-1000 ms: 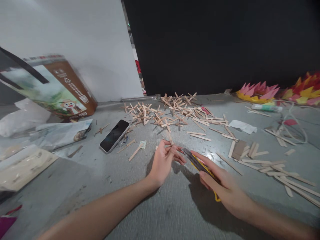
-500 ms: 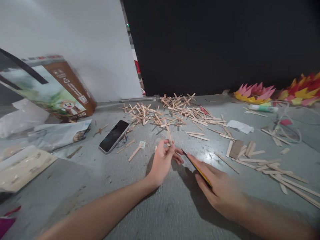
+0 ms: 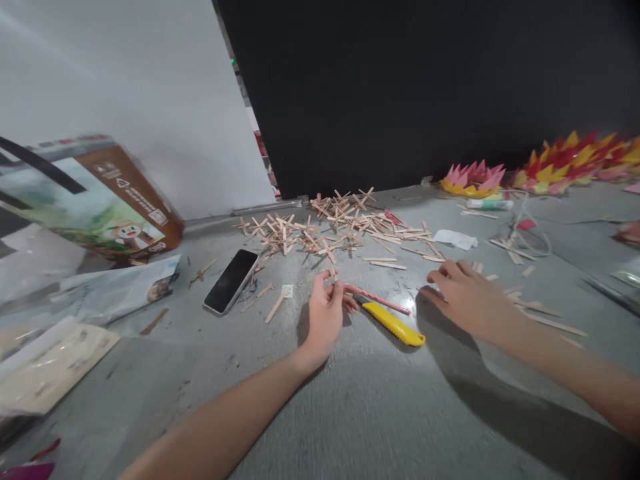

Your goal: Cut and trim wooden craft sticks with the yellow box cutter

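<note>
Yellow cutter (image 3: 394,325), head view: lies on the table (image 3: 350,427) just beside a red pencil (image 3: 385,301), between the hands. Left hand (image 3: 324,313): thumb and finger pinched on a wooden stick (image 3: 335,274). Right hand (image 3: 463,297): fingers partly curled; whether anything is held cannot be told.
</note>
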`<state>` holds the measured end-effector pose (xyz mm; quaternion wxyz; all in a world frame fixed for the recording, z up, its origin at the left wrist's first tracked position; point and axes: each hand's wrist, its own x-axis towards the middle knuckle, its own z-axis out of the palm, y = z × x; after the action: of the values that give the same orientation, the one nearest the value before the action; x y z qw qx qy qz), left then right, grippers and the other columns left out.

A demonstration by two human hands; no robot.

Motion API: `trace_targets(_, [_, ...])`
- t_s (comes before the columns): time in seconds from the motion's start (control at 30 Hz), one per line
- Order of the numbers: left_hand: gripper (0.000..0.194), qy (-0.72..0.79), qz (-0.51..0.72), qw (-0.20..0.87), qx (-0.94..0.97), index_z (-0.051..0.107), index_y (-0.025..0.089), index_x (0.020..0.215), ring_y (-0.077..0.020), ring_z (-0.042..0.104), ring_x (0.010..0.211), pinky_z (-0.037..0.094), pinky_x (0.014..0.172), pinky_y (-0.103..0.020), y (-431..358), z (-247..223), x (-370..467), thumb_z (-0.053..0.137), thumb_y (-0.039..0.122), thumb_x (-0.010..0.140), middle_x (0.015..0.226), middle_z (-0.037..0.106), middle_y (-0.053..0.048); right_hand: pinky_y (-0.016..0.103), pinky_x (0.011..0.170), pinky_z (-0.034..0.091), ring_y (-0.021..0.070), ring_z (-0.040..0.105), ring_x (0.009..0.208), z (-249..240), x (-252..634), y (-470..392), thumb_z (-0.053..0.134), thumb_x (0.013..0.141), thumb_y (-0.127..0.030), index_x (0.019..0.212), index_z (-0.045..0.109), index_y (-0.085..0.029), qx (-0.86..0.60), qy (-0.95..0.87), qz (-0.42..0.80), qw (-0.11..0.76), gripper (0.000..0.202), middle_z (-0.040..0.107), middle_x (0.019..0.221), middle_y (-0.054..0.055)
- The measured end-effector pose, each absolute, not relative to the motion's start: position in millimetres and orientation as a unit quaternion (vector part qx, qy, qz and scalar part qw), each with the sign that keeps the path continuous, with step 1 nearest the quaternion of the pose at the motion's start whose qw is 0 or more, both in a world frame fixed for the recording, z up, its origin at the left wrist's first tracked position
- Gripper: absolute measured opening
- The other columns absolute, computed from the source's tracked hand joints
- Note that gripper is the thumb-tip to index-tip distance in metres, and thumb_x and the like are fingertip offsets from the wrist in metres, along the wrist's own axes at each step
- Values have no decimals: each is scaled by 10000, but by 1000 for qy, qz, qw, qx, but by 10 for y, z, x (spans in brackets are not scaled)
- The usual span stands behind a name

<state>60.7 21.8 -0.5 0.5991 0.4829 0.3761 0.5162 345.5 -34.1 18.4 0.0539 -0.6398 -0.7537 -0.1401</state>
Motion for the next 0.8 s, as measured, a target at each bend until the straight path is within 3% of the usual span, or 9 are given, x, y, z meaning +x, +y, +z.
trace_targets(0.1, [534, 363, 500, 609, 498, 405, 206, 1364, -153, 728, 603, 560, 576, -265, 185, 2, 614, 678, 501, 1011, 940, 803, -57, 526, 973, 512, 400, 601, 1133, -21, 3651, -357, 462, 1089, -317, 1025, 721, -118, -616, -773, -147, 35, 332, 654, 1030, 209])
trace_targets(0.2, [490, 349, 492, 611, 513, 423, 208, 1331, -146, 751, 634, 621, 616, -287, 159, -4, 627, 665, 504, 1024, 1098, 795, -105, 510, 969, 494, 402, 585, 1130, -159, 3706, -353, 444, 1073, -203, 1002, 702, -92, -603, -781, -163, 24, 289, 645, 1046, 229])
trace_targets(0.3, [494, 335, 495, 609, 521, 414, 214, 1308, -142, 759, 633, 652, 625, -307, 151, -18, 642, 674, 519, 1019, 1206, 764, -133, 470, 944, 490, 367, 602, 1070, -172, 3708, -302, 476, 1005, -94, 992, 693, -92, -603, -784, -143, 16, 217, 652, 1039, 214])
trace_targets(0.4, [507, 328, 495, 610, 525, 399, 218, 1311, -151, 764, 632, 647, 605, -302, 158, -33, 649, 673, 529, 1020, 1177, 760, -124, 439, 923, 482, 351, 628, 1076, -65, 3678, -222, 499, 920, -21, 993, 684, -107, -610, -785, -109, 18, 218, 681, 1084, 211])
trace_targets(0.47, [497, 324, 493, 608, 531, 404, 219, 1294, -156, 766, 634, 642, 599, -297, 165, -44, 648, 666, 543, 1023, 1152, 765, -117, 415, 894, 482, 327, 663, 1043, 73, 3600, -173, 485, 956, -56, 1002, 674, -120, -622, -779, -57, 54, 204, 713, 1071, 206])
trace_targets(0.57, [537, 323, 486, 600, 547, 427, 210, 1334, -176, 788, 693, 645, 633, -296, 172, -63, 646, 662, 576, 1019, 1101, 785, -111, 347, 670, 447, 242, 656, 689, 343, 3343, -139, 426, 1102, -299, 1130, 648, -164, -664, -731, 90, 127, 262, 725, 785, 78])
trace_targets(0.63, [613, 325, 478, 596, 557, 432, 203, 1419, -198, 807, 756, 648, 676, -298, 172, -77, 646, 667, 596, 1012, 1050, 801, -102, 331, 674, 456, 229, 691, 739, 505, 3098, -142, 466, 1103, -406, 1165, 667, -219, -613, -750, 170, 182, 282, 786, 888, 62])
trace_targets(0.7, [675, 327, 470, 597, 562, 436, 199, 1484, -218, 816, 796, 649, 706, -308, 168, -93, 649, 669, 613, 1005, 1013, 809, -95, 332, 734, 483, 231, 730, 844, 602, 2845, -154, 474, 1097, -401, 1153, 721, -245, -564, -768, 193, 232, 298, 824, 1033, 73])
trace_targets(0.8, [646, 330, 463, 589, 574, 495, 186, 1476, -229, 811, 807, 653, 748, -335, 166, -121, 646, 666, 597, 1007, 993, 811, -94, 325, 727, 479, 220, 724, 819, 604, 2546, -155, 506, 1093, -430, 1048, 761, -244, -537, -775, 202, 266, 319, 826, 967, 55])
